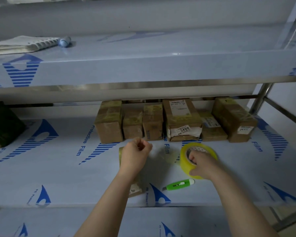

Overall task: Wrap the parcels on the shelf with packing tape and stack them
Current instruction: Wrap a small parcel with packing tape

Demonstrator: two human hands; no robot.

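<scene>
Shelving of steel wrapped in white protective film with blue print filled your view. Its middle shelf point(58, 168) carried the work, and its upper shelf point(143, 65) hung over the back edge.

Against the back of the middle shelf stood a row of brown cardboard parcels point(152, 124), side by side, most of them banded in yellowish tape. One bore a white label reading 3408. At the far left of that shelf sat a dark green block point(3, 124), partly cut off by the frame. On the upper shelf, at the left, lay a flat stack of white punched sheets point(20, 44).

Near the front of the middle shelf one more brown cardboard parcel point(135, 189) lay lengthwise beneath your left forearm, which hid most of it. To its right you held the yellow roll of packing tape point(184, 159), tilted so that its core faced you. Your right hand point(202, 165) gripped it, fingers hooked into the core and thumb on the outer wall. Your left hand point(137, 152) was curled above the far end of the parcel, its fingertips pinching the end of a strip of clear tape point(167, 156) that ran faint and blurred towards the roll.

A bright green utility knife point(179, 184) lay on the film between your forearms, just in front of the roll and apart from the parcel. A small pale blue cylinder point(64, 41) lay just beside the right end of the sheets.
</scene>
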